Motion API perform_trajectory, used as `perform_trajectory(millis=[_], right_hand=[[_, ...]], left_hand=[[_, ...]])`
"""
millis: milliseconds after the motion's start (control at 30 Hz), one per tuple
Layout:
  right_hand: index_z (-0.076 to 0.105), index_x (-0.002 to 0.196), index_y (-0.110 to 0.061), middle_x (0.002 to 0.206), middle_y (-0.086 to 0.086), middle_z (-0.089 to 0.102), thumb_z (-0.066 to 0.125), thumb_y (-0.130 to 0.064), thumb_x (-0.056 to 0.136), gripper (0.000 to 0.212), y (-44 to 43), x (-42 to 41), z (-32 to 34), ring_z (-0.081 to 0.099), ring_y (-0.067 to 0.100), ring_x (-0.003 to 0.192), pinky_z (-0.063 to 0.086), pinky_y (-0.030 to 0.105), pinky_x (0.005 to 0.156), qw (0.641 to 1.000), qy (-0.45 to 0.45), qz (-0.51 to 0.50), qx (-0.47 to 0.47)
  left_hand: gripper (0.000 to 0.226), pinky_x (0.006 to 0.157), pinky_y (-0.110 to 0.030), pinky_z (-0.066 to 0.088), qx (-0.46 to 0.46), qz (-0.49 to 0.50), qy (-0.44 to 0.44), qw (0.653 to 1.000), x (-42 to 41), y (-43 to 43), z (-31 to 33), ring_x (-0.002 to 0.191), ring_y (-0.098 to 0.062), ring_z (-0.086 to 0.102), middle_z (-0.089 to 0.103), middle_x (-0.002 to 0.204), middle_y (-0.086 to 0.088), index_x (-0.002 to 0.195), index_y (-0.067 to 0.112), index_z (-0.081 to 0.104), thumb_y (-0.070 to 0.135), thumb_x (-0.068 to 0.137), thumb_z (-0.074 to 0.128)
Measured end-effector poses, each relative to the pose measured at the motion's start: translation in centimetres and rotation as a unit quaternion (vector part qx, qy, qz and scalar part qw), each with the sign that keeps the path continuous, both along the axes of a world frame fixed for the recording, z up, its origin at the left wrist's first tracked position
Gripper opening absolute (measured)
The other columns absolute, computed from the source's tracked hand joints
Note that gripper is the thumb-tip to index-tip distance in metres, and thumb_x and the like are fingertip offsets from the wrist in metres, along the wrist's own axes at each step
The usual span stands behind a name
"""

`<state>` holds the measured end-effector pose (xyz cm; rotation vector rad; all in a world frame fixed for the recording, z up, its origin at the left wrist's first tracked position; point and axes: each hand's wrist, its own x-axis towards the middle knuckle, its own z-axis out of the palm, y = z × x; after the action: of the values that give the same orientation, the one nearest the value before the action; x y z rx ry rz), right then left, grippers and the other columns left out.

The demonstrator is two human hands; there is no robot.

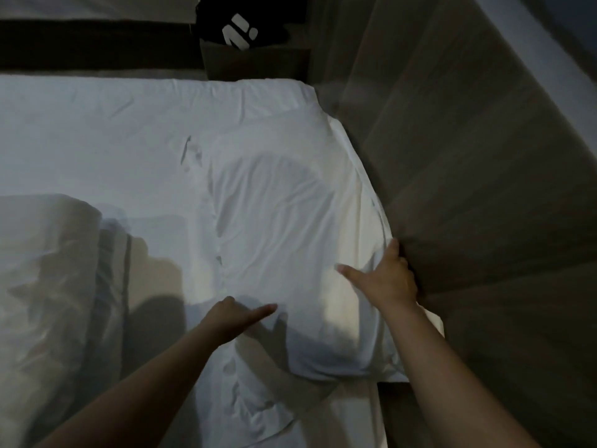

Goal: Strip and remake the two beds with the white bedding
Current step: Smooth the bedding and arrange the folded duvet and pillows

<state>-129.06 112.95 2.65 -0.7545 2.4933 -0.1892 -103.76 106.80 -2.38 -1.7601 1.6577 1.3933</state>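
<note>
White soft pillow in a creased white fabric case [284,237] is noted on the white-sheeted bed [97,140]. It lies lengthwise along the bed's right edge, its far end near the far right corner and its right side against the brown wood-grain wall panel [468,189]. The right hand [387,279] is laid spread on the pillow's right edge: thumb [347,270] stretched across the top, one finger straight along the edge, the rest hidden between pillow and panel. The left hand [231,315] is rested on the pillow's near left part, one finger [266,309] straight on the cloth; whether the others pinch fabric cannot be told. The step in hand is judged to be the seating and smoothing of the pillow. To be done well, the pillow should be squared to the bed's right edge, the filling pushed evenly into the case corners, and the slack cloth at the near end tucked flat. Creases should be stroked outward with flat palms rather than dragged, so that the sheet beneath is not rucked. The case is judged filled, though loose cloth is seen along its right and near sides. A bulky folded white duvet [48,270] is seen toward the bed's left side, not yet spread. Beyond the far edge a brown cardboard box [258,64] is seen, open-topped, holding a black item with a white logo [245,27]; what else is in it cannot be made out.
</note>
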Motion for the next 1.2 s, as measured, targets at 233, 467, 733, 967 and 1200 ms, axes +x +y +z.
perform_trajectory(millis=[233,467,733,967,1200], right_hand=[[0.043,0.125,-0.005,0.125,0.015,0.058,0.070,-0.080,0.052,0.108,-0.5,-1.1,-1.6,0.057,0.034,0.113,0.051,0.041,0.087,1.000,0.000,0.001,0.016],[0.064,0.093,-0.011,0.098,0.007,0.067,0.063,-0.075,0.068,0.068,0.7,-0.2,-2.8,0.063,0.026,0.085,0.053,0.037,0.074,0.998,-0.003,-0.019,-0.059],[0.066,0.078,-0.011,0.079,0.005,0.069,0.071,-0.053,0.077,0.042,5.9,4.3,-2.5,0.066,0.025,0.077,0.055,0.037,0.072,0.980,-0.067,-0.075,-0.172],[0.068,0.091,-0.012,0.093,0.007,0.071,0.072,-0.055,0.075,0.046,15.4,11.8,-4.5,0.065,0.028,0.091,0.050,0.032,0.077,0.982,-0.109,-0.143,-0.065],[0.047,0.135,-0.004,0.138,0.016,0.052,0.072,-0.068,0.065,0.098,15.6,9.8,-5.0,0.047,0.029,0.130,0.037,0.034,0.107,0.983,-0.148,-0.103,0.017]], left_hand=[[0.140,0.107,-0.049,0.039,0.100,0.304,0.072,0.945,-1.3,0.5,-4.7,0.127,-0.038,0.044,0.042,0.144,-0.019,0.140,0.001,0.040,0.091,0.036,0.061],[0.055,0.088,-0.040,0.050,-0.060,0.264,0.076,0.960,-0.8,0.8,-6.7,0.101,-0.036,0.061,0.065,0.096,-0.013,0.095,0.005,0.063,0.058,0.084,0.058],[0.047,0.063,-0.040,0.049,-0.235,0.221,0.120,0.939,6.8,2.2,-2.4,0.063,-0.029,0.060,0.063,0.065,-0.012,0.069,0.004,0.062,0.046,0.088,0.055],[0.038,0.056,-0.033,0.047,-0.173,0.050,0.020,0.983,13.8,8.4,-0.7,0.061,-0.023,0.059,0.060,0.065,-0.007,0.067,0.010,0.059,0.039,0.093,0.056],[0.036,0.057,-0.029,0.042,-0.105,0.040,-0.013,0.994,15.1,7.5,-1.9,0.072,-0.028,0.064,0.063,0.070,-0.009,0.067,0.011,0.063,0.038,0.091,0.060]])
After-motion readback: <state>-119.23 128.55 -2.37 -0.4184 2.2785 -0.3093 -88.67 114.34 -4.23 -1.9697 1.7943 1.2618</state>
